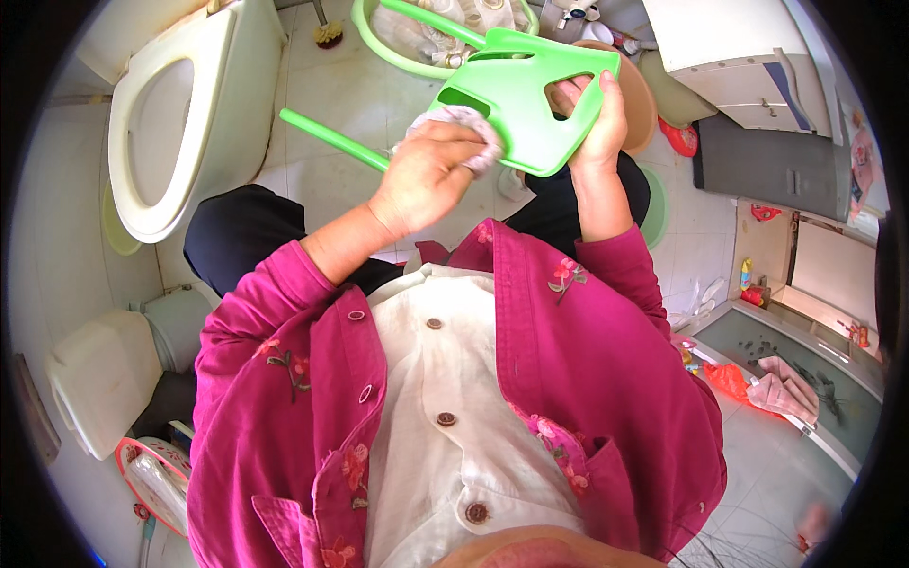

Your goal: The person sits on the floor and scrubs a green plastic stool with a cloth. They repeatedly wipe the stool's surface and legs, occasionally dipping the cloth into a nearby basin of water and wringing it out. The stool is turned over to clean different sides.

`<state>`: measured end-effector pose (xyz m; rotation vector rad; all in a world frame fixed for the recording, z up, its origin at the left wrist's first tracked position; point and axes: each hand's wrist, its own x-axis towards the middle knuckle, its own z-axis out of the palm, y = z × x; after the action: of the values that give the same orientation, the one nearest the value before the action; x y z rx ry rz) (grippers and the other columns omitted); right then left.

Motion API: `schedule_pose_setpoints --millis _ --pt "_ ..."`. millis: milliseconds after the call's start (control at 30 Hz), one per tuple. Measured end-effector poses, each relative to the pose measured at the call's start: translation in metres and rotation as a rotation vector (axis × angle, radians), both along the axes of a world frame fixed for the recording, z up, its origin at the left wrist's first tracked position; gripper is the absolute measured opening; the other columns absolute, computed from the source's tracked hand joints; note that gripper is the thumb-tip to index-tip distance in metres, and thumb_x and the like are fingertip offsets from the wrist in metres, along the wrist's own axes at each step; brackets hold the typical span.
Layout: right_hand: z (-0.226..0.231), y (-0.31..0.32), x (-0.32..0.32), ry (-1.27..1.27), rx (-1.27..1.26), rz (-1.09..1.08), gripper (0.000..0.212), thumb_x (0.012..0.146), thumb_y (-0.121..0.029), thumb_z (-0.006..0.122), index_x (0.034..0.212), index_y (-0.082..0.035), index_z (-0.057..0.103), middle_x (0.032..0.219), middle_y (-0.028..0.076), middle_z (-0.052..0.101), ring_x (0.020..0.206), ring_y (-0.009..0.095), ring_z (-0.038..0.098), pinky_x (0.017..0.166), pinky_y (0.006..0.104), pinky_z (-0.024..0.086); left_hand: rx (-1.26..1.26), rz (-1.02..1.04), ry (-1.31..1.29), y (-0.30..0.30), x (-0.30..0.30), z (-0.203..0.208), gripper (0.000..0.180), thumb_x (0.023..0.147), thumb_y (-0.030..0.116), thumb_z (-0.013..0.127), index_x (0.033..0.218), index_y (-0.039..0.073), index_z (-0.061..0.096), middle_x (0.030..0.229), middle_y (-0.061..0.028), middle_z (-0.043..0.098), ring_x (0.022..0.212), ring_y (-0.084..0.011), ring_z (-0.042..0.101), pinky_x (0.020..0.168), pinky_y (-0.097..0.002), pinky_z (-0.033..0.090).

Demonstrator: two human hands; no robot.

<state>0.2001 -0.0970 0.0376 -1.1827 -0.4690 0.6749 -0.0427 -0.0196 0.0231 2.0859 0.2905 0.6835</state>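
Pressing grey cloth [471, 135] on green stool [516, 104], left hand [426, 175]; right hand [595, 112] grips it

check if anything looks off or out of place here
The green stool is off the floor, tipped with legs out sideways: the right hand grips its seat, the left hand presses a cloth on it. The toilet seat is up. Nothing looks spilled or broken.

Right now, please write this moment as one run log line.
left hand: presses cloth on green stool | right hand: grips stool seat opening
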Motion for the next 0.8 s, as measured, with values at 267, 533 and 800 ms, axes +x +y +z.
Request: schedule_pose_setpoints --millis 267,533,800 --pt "0.001 -0.004 0.002 0.009 0.004 0.015 0.053 0.097 -0.043 0.052 0.136 -0.007 0.046 0.125 0.012 0.055 0.106 0.026 0.06 0.093 0.0429 0.044 0.186 0.029 -0.143 -0.019 0.044 0.035 0.032 0.077 0.006 0.056 0.106 -0.001 0.068 0.114 -0.0142 0.065 0.108 -0.0356 0.058 0.096 -0.0448 0.046" --pt "-0.005 -0.001 0.005 0.018 0.008 -0.003 0.049 0.097 -0.041 0.052 0.128 -0.003 0.05 0.115 0.012 0.055 0.104 0.028 0.062 0.092 0.0416 0.046 0.263 0.06 -0.101 0.021 0.049 -0.007 0.043 0.085 0.018 0.055 0.123 0.001 0.061 0.115 -0.0203 0.065 0.106 -0.0403 0.058 0.096 -0.0479 0.047" --pt "0.004 0.016 -0.004 -0.05 0.014 -0.045 0.045 0.1 -0.036 0.048 0.128 -0.001 0.049 0.116 0.015 0.057 0.103 0.029 0.063 0.093 0.0412 0.049 0.113 0.357 0.483 0.084 0.055 -0.049 0.037 0.09 0.025 0.048 0.116 0.008 0.067 0.116 -0.0163 0.068 0.105 -0.0366 0.064 0.095 -0.0447 0.05"
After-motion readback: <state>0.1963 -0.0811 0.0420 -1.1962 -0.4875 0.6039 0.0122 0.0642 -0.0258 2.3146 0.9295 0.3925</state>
